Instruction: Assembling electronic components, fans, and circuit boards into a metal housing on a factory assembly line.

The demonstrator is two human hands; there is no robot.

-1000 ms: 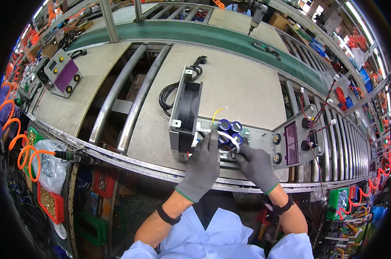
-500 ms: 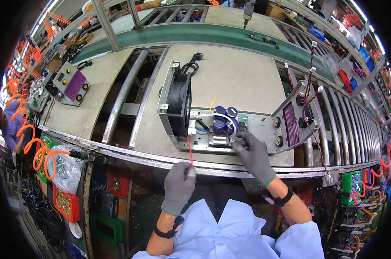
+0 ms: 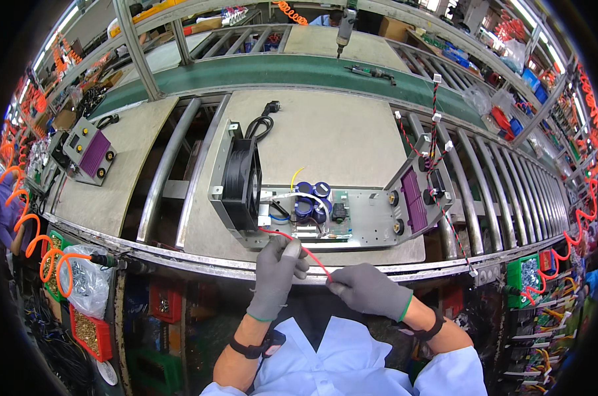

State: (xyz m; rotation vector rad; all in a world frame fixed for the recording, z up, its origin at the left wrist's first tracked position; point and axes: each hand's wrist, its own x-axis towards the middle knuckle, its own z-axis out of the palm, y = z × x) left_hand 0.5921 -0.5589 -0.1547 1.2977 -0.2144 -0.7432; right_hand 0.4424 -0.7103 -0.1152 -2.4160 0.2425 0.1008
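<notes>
A red wire (image 3: 315, 259) comes out of an open metal chassis (image 3: 371, 231) beside its black fan (image 3: 241, 185). Its far end is pinched in my right hand (image 3: 370, 290), in front of the bench edge. My left hand (image 3: 278, 267), closed with fingers curled, is at the wire nearer the fan; its exact grip is partly hidden. Both hands wear grey gloves. Inside the chassis, blue cylindrical capacitors (image 3: 312, 201) sit on a circuit board, with a white cable (image 3: 289, 195) and a yellow wire (image 3: 297, 175) nearby. Twisted wires with white plugs (image 3: 433, 135) rise from the purple-grilled end panel (image 3: 414, 201).
A finished-looking unit with a purple grille (image 3: 91, 152) stands on the left board. Metal rollers (image 3: 510, 185) run along the right. A power tool (image 3: 371, 72) lies on the green belt (image 3: 246, 71). Red bins (image 3: 91, 333), a green bin (image 3: 525, 280) and orange coiled hoses (image 3: 46, 261) flank the bench.
My right hand has left the capacitors, come down toward me and taken the red wire's end. The wire now stretches rightward. The whole view has shifted slightly.
</notes>
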